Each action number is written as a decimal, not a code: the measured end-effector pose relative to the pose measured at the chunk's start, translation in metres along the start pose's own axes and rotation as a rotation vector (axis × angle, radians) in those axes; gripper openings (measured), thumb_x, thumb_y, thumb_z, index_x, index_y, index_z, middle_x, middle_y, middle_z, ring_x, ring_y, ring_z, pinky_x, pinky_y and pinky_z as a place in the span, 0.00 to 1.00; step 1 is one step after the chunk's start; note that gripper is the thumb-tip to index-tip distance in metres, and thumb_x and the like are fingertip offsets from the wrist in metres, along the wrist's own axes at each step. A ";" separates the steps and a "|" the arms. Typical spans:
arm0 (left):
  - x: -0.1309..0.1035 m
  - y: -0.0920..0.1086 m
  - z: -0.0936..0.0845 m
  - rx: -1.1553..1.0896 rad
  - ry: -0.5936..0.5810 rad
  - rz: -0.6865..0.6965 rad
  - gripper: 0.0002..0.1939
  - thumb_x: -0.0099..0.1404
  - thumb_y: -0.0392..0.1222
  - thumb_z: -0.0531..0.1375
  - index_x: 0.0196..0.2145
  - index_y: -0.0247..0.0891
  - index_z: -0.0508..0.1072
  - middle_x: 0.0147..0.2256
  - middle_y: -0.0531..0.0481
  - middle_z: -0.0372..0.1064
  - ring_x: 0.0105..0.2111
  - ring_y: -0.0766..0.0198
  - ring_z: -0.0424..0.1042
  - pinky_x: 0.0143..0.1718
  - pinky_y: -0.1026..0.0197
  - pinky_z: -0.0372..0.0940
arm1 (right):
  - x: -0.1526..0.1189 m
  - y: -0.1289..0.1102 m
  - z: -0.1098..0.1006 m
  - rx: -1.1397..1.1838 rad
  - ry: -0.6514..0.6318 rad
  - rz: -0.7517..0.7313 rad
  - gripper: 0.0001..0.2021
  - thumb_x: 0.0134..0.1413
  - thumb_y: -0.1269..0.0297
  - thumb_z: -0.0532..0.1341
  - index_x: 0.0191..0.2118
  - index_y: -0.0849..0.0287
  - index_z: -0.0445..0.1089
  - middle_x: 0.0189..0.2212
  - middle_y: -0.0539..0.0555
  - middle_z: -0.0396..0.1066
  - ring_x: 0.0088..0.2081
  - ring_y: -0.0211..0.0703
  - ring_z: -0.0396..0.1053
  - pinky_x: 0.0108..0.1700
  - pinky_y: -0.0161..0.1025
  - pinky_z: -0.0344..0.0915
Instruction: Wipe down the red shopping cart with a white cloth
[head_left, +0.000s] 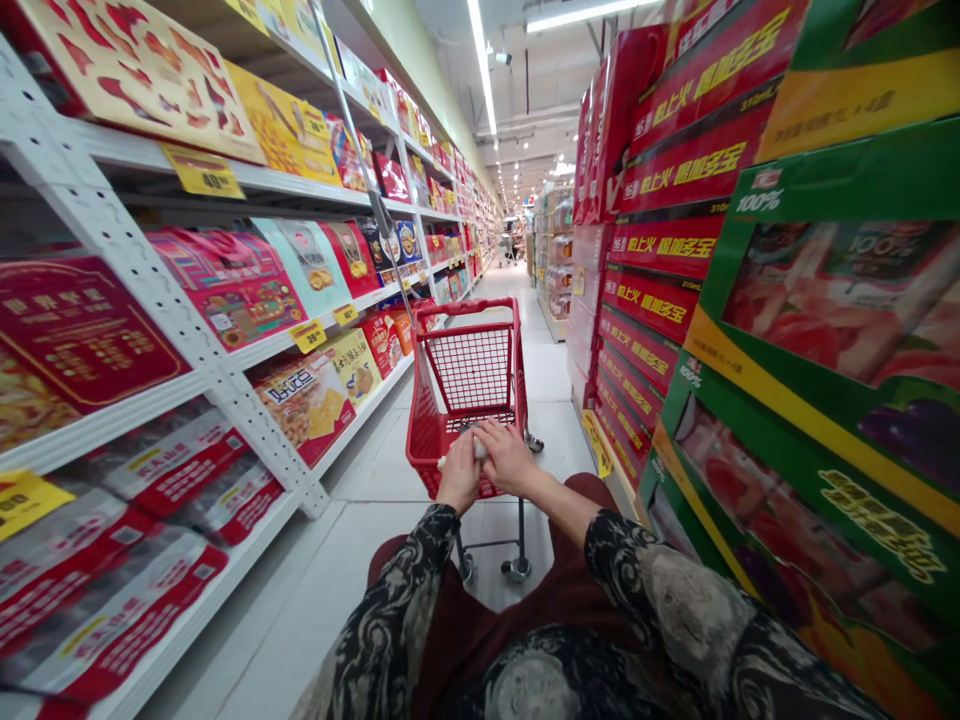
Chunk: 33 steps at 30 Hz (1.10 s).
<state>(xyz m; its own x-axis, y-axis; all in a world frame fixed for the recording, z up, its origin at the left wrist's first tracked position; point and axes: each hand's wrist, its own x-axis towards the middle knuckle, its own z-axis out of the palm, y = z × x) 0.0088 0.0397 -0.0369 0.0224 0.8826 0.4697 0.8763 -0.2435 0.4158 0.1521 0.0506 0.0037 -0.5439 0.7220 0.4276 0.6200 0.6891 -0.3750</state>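
A red shopping cart (465,365) with a grid basket stands straight in front of me on the floor. At its near edge, my left hand (459,468) is closed over the pale handle (442,463), which is mostly hidden by my hands. My right hand (506,455) lies close beside the left one, its fingers bent over the same handle. Inside the basket, the part behind my fingers is hidden. Below my hands, the cart's wheels (516,570) rest on the tiles.
White metal shelves (202,360) with boxed and bagged snacks and yellow price tags line the left. Stacked red drink cartons (652,245) and green juice cartons (832,300) rise close on the right. The pale tiled aisle floor (367,560) runs on ahead between them.
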 end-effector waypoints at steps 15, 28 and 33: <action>-0.033 -0.021 -0.017 0.230 -0.087 -0.055 0.39 0.53 0.40 0.57 0.60 0.29 0.48 0.61 0.32 0.49 0.62 0.48 0.46 0.60 0.41 0.45 | 0.011 -0.026 0.021 -0.065 -0.068 0.084 0.20 0.53 0.70 0.53 0.52 0.53 0.64 0.44 0.54 0.69 0.46 0.45 0.63 0.47 0.42 0.59; -0.020 -0.007 -0.030 0.309 -0.251 -0.135 0.34 0.54 0.44 0.58 0.57 0.30 0.56 0.61 0.35 0.49 0.63 0.47 0.42 0.61 0.44 0.42 | -0.003 0.003 -0.007 -0.182 0.048 0.159 0.15 0.57 0.70 0.51 0.48 0.56 0.67 0.50 0.57 0.65 0.51 0.46 0.59 0.51 0.43 0.55; -0.011 -0.009 -0.033 0.349 -0.303 -0.141 0.33 0.53 0.41 0.58 0.57 0.32 0.57 0.61 0.35 0.50 0.63 0.47 0.43 0.60 0.42 0.44 | -0.001 -0.020 0.015 -0.127 -0.029 0.063 0.18 0.56 0.73 0.50 0.52 0.54 0.64 0.54 0.56 0.62 0.54 0.45 0.58 0.54 0.45 0.53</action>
<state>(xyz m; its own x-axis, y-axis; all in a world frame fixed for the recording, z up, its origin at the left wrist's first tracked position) -0.0152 0.0187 -0.0200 -0.0146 0.9874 0.1577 0.9889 -0.0090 0.1484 0.1316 0.0372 -0.0017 -0.5166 0.7662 0.3822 0.7189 0.6306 -0.2924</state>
